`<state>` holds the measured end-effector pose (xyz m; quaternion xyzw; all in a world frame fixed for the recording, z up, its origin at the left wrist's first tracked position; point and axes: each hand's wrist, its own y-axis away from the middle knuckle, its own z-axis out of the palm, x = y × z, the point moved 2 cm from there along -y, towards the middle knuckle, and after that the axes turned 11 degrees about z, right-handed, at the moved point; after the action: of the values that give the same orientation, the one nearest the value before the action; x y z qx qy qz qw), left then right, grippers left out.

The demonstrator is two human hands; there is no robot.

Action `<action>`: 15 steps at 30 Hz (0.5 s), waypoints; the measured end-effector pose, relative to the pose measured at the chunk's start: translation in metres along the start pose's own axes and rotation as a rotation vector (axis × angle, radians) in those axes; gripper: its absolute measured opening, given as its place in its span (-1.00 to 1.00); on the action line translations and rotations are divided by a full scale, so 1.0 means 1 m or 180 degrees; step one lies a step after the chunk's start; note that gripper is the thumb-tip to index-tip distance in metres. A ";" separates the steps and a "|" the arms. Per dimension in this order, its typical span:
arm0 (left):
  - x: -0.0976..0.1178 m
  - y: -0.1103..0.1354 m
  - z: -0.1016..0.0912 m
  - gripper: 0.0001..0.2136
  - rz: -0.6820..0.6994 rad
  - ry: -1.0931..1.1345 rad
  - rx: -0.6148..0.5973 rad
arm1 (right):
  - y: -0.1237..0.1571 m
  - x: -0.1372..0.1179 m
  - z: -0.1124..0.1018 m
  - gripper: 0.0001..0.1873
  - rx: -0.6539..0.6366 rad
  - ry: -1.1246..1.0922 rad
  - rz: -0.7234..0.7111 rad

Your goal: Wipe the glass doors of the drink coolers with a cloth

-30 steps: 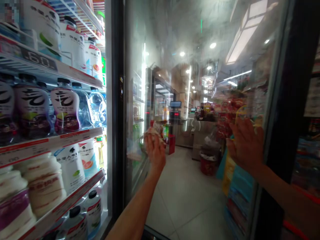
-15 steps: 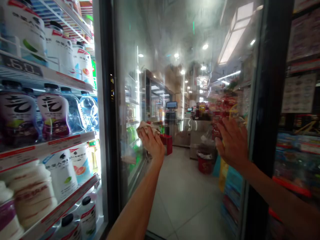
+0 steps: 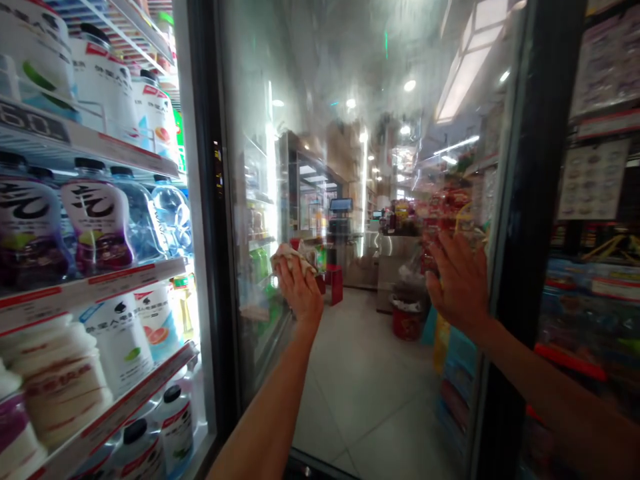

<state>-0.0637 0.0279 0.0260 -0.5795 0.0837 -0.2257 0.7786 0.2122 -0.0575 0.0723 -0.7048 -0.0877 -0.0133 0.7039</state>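
A framed glass door [image 3: 390, 400] stands in front of me, with hazy streaks across its upper part. My left hand [image 3: 303, 290] presses a crumpled beige cloth [image 3: 290, 257] to the glass, fingers bent over it; part of the cloth is hidden under them. Farther right, my right hand [image 3: 457, 283] lies against the same pane near the dark door frame [image 3: 530, 167]. Its fingers are spread and nothing is held in it.
Lit cooler shelves with several drink bottles [image 3: 95, 220] stand at left. Through the glass show a tiled floor, a red bin [image 3: 406, 319], a red stool [image 3: 333, 283] and a counter. Packaged goods [image 3: 610, 280] hang at right, beyond the door frame.
The view has shifted slightly, so the shelves and door sit a little farther left. My left hand with the cloth stays at nearly the same spot on the glass; the right hand stays flat.
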 end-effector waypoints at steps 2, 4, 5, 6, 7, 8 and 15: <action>0.015 0.004 0.001 -0.58 0.0198 -0.0013 -0.0101 | 0.001 -0.001 0.001 -0.48 0.0030 0.0024 -0.0031; 0.052 0.016 0.001 -0.60 0.0919 0.0177 -0.0397 | 0.002 0.000 0.002 -0.47 0.0041 0.0050 -0.0048; 0.071 0.024 0.000 -0.62 0.1335 0.0322 -0.0570 | 0.003 0.000 0.002 -0.46 0.0052 0.0057 -0.0053; 0.087 0.031 -0.001 -0.63 0.1710 0.0470 -0.0739 | 0.004 0.001 0.002 -0.46 0.0056 0.0069 -0.0067; 0.098 0.037 -0.002 -0.64 0.2011 0.0598 -0.0868 | 0.005 0.002 0.002 -0.46 0.0067 0.0079 -0.0091; 0.101 0.041 -0.004 -0.65 0.2212 0.0678 -0.0941 | 0.005 0.002 0.002 -0.47 0.0089 0.0082 -0.0127; -0.028 0.014 -0.012 -0.58 0.0341 0.0119 -0.0480 | 0.009 0.003 0.003 -0.47 0.0086 0.0050 -0.0117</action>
<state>-0.0893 0.0329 0.0054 -0.6268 0.1458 -0.1877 0.7420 0.2157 -0.0541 0.0642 -0.6933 -0.0952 -0.0305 0.7137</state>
